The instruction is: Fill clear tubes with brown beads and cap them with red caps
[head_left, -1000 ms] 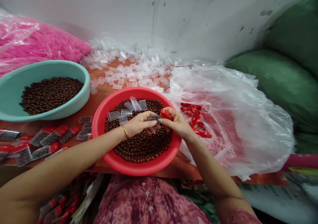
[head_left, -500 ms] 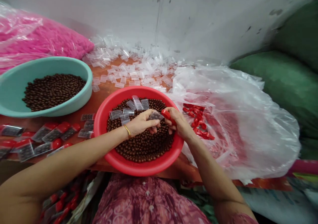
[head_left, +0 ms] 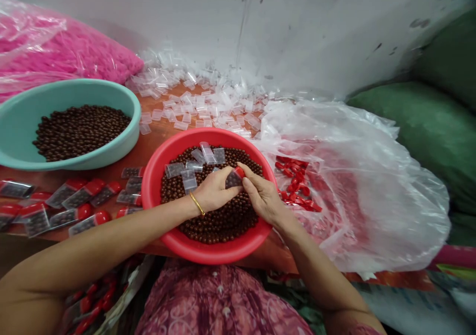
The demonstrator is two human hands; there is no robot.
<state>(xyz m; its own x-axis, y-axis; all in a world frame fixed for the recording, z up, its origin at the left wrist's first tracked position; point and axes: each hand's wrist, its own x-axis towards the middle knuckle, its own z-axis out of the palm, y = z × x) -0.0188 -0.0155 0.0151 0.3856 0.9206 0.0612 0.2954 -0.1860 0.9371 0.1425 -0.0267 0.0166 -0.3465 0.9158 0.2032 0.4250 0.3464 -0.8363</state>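
A red basin (head_left: 159,176) in front of me is filled with small brown balls (head_left: 219,221); a few empty clear packets (head_left: 189,169) lie on them. Over the basin my left hand (head_left: 213,194), with a gold bangle at the wrist, is closed round a small clear packet of balls (head_left: 233,179). My right hand (head_left: 262,196) pinches a red cap (head_left: 240,172) against the packet's end. Both hands touch each other above the balls.
A teal basin (head_left: 122,141) of brown balls stands at the left. Filled red-capped packets (head_left: 70,206) lie along the front left. Empty clear packets (head_left: 208,102) litter the back. A clear plastic bag (head_left: 353,186) with red caps (head_left: 297,184) lies right, a pink bag (head_left: 67,57) back left, green sacks (head_left: 420,122) right.
The right hand brought the red cap from beside the packet onto its end. The left hand turned the packet toward it. Both hands sank slightly toward the balls.
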